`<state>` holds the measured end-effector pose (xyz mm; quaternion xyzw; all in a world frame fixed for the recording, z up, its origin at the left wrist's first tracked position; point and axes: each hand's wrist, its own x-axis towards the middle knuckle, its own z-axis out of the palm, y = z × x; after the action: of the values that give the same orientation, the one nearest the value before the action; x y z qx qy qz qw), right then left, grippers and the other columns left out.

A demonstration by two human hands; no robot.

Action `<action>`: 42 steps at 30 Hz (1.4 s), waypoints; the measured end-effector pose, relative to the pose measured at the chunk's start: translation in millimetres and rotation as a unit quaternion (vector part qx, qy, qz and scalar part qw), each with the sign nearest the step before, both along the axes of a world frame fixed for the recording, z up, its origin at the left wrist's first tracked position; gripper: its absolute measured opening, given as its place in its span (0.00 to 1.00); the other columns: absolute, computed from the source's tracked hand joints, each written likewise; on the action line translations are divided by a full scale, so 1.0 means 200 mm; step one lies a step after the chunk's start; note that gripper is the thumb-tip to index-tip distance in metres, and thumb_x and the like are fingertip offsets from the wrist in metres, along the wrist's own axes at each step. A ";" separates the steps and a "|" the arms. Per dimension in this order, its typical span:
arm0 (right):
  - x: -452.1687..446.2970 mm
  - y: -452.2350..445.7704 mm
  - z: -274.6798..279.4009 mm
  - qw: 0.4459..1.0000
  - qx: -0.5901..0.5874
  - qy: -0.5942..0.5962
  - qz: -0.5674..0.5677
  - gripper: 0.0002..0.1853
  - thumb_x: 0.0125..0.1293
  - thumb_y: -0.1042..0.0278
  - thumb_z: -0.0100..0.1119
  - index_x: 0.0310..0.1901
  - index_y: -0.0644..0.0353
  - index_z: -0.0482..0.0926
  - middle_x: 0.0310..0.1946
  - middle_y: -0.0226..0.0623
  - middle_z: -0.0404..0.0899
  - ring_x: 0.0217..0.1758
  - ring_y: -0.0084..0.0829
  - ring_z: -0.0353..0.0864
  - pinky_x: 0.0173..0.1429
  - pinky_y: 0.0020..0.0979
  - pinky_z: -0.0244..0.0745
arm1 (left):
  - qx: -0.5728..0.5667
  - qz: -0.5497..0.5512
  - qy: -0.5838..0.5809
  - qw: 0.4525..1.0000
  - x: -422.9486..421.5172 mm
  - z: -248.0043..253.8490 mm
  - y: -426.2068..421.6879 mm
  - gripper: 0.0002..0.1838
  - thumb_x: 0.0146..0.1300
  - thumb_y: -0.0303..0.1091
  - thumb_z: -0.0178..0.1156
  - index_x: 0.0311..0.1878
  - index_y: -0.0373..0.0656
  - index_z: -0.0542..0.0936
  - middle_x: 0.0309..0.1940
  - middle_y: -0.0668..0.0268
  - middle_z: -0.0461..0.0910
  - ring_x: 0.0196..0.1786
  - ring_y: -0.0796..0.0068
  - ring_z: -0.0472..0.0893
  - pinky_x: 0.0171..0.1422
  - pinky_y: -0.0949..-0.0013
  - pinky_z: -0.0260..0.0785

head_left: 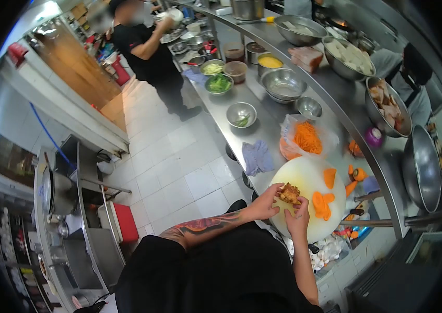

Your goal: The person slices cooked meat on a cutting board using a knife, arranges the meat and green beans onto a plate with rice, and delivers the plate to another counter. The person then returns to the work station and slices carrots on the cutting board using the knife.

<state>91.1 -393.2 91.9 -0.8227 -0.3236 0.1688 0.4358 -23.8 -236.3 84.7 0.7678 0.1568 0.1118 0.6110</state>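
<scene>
Two bare hands, left hand (268, 203) and right hand (298, 216), have fingertips closed on a knobbly golden-brown food piece (290, 194) over the round white cutting board (302, 171), where a slackened grip could drop it against flat orange carrot slices (322, 205).

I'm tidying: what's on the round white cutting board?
Cut orange carrot pieces; the left hand and right hand hold knobbly brown food over the board. Whatever these cover is hidden.

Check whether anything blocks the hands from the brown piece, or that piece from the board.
Nothing visible does: the left hand and right hand have fingertips at the brown piece, over the board. The orange slices lie to one side.
</scene>
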 end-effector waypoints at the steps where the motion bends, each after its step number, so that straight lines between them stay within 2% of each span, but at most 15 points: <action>1: 0.00 0.00 0.00 1.000 0.002 0.007 -0.004 0.34 0.57 0.77 0.73 0.64 0.59 0.68 0.54 0.44 0.79 0.53 0.40 0.83 0.53 0.39 0.79 | 0.004 0.010 -0.002 1.000 0.00 -0.02 -0.01 0.47 0.60 0.23 0.66 0.81 0.42 0.53 0.69 0.50 0.69 0.69 0.57 0.74 0.69 0.57 0.74; 4: 0.02 -0.01 -0.01 1.000 0.015 0.011 0.010 0.34 0.57 0.77 0.72 0.65 0.58 0.68 0.55 0.43 0.79 0.53 0.40 0.83 0.53 0.38 0.79 | -0.007 0.019 -0.015 1.000 0.01 -0.03 -0.05 0.47 0.60 0.23 0.65 0.81 0.42 0.53 0.69 0.50 0.69 0.69 0.57 0.74 0.69 0.57 0.74; 6: 0.03 -0.01 -0.01 1.000 0.011 0.013 0.010 0.34 0.57 0.77 0.72 0.65 0.58 0.68 0.56 0.43 0.79 0.53 0.39 0.83 0.54 0.38 0.79 | 0.000 0.030 -0.021 0.999 0.01 -0.04 -0.05 0.48 0.56 0.24 0.65 0.81 0.39 0.54 0.68 0.48 0.69 0.66 0.56 0.75 0.61 0.59 0.76; 10: 0.02 -0.02 -0.01 1.000 0.013 0.007 0.014 0.35 0.57 0.77 0.72 0.65 0.58 0.67 0.57 0.43 0.78 0.54 0.40 0.82 0.54 0.38 0.79 | -0.006 0.033 -0.023 0.999 0.00 -0.05 -0.05 0.49 0.56 0.24 0.65 0.81 0.39 0.54 0.69 0.48 0.69 0.66 0.57 0.75 0.60 0.60 0.76; 12: 0.00 -0.02 0.00 1.000 0.013 0.004 0.008 0.35 0.57 0.78 0.72 0.66 0.60 0.67 0.57 0.45 0.78 0.54 0.42 0.82 0.56 0.41 0.78 | -0.024 0.014 0.025 0.999 -0.01 -0.02 -0.03 0.47 0.60 0.24 0.63 0.82 0.45 0.54 0.73 0.52 0.68 0.71 0.59 0.73 0.68 0.55 0.73; 13: 0.00 -0.02 0.00 1.000 0.016 0.002 0.005 0.35 0.56 0.78 0.72 0.66 0.61 0.67 0.56 0.48 0.78 0.55 0.45 0.82 0.58 0.43 0.78 | -0.027 0.012 0.025 0.999 -0.01 -0.03 -0.03 0.47 0.60 0.24 0.63 0.82 0.45 0.54 0.73 0.52 0.68 0.71 0.59 0.73 0.68 0.55 0.73; 19: -0.03 -0.01 0.01 1.000 -0.004 -0.009 -0.012 0.36 0.56 0.78 0.72 0.67 0.61 0.66 0.57 0.49 0.78 0.56 0.46 0.82 0.60 0.44 0.77 | -0.065 -0.029 0.012 0.997 -0.01 -0.08 0.04 0.47 0.61 0.23 0.63 0.83 0.48 0.54 0.75 0.55 0.67 0.71 0.61 0.73 0.69 0.55 0.72; 22: -0.05 -0.02 -0.01 0.999 -0.022 -0.020 -0.022 0.37 0.57 0.77 0.73 0.68 0.59 0.66 0.60 0.45 0.78 0.59 0.42 0.83 0.59 0.41 0.79 | -0.104 -0.073 0.008 0.992 -0.02 -0.09 0.11 0.47 0.62 0.22 0.63 0.83 0.48 0.54 0.75 0.55 0.67 0.72 0.61 0.72 0.69 0.55 0.72; 26: -0.12 0.01 0.05 0.998 -0.029 -0.022 -0.053 0.39 0.57 0.77 0.72 0.70 0.60 0.65 0.61 0.45 0.78 0.62 0.43 0.82 0.63 0.41 0.78 | -0.164 -0.131 0.021 0.978 -0.05 -0.10 0.23 0.46 0.64 0.22 0.63 0.84 0.49 0.53 0.75 0.56 0.67 0.72 0.62 0.73 0.70 0.57 0.71; 29: -0.17 0.02 0.07 0.996 -0.026 -0.028 -0.083 0.42 0.57 0.78 0.72 0.73 0.60 0.63 0.59 0.50 0.79 0.63 0.47 0.82 0.66 0.45 0.76 | -0.207 -0.166 0.019 0.964 -0.11 -0.13 0.34 0.46 0.66 0.21 0.61 0.84 0.50 0.52 0.75 0.57 0.67 0.71 0.63 0.73 0.70 0.59 0.71; 34: -0.24 0.02 0.05 0.992 0.014 0.010 -0.127 0.48 0.58 0.80 0.71 0.79 0.59 0.56 0.72 0.55 0.70 0.72 0.47 0.77 0.75 0.44 0.72 | -0.227 -0.197 0.012 0.954 -0.19 -0.19 0.58 0.45 0.68 0.19 0.60 0.84 0.51 0.53 0.74 0.59 0.69 0.68 0.66 0.76 0.67 0.63 0.73; 35: -0.25 0.02 0.05 0.990 0.010 0.007 -0.143 0.48 0.58 0.80 0.71 0.79 0.59 0.56 0.72 0.55 0.70 0.72 0.47 0.77 0.75 0.44 0.72 | -0.231 -0.213 0.013 0.949 -0.21 -0.21 0.63 0.45 0.68 0.19 0.60 0.84 0.51 0.53 0.74 0.59 0.69 0.68 0.66 0.76 0.67 0.63 0.73; 37: -0.27 0.04 0.05 0.989 0.019 0.029 -0.146 0.51 0.58 0.81 0.70 0.81 0.59 0.52 0.77 0.52 0.65 0.73 0.45 0.73 0.78 0.46 0.68 | -0.252 -0.188 0.020 0.949 -0.23 -0.25 0.74 0.45 0.67 0.18 0.60 0.84 0.51 0.54 0.73 0.60 0.70 0.66 0.67 0.77 0.66 0.65 0.73; 39: -0.29 0.06 0.04 0.985 0.025 0.036 -0.167 0.52 0.58 0.82 0.70 0.82 0.58 0.51 0.77 0.52 0.64 0.74 0.45 0.73 0.79 0.46 0.66 | -0.241 -0.168 0.013 0.956 -0.25 -0.32 0.85 0.42 0.67 0.18 0.60 0.83 0.48 0.57 0.71 0.60 0.73 0.64 0.68 0.79 0.64 0.66 0.74; 42: -0.31 0.04 0.00 0.978 0.055 0.053 -0.192 0.53 0.58 0.84 0.69 0.83 0.56 0.49 0.77 0.53 0.64 0.76 0.46 0.71 0.81 0.46 0.64 | -0.168 0.005 -0.004 0.986 -0.21 -0.43 1.09 0.35 0.66 0.20 0.63 0.76 0.41 0.66 0.64 0.60 0.76 0.53 0.73 0.80 0.57 0.68 0.76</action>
<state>28.4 -384.5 91.5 -0.8344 -0.1445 0.1072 0.5210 -66.4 -18.5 -1.6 0.6533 0.1749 0.0902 0.7311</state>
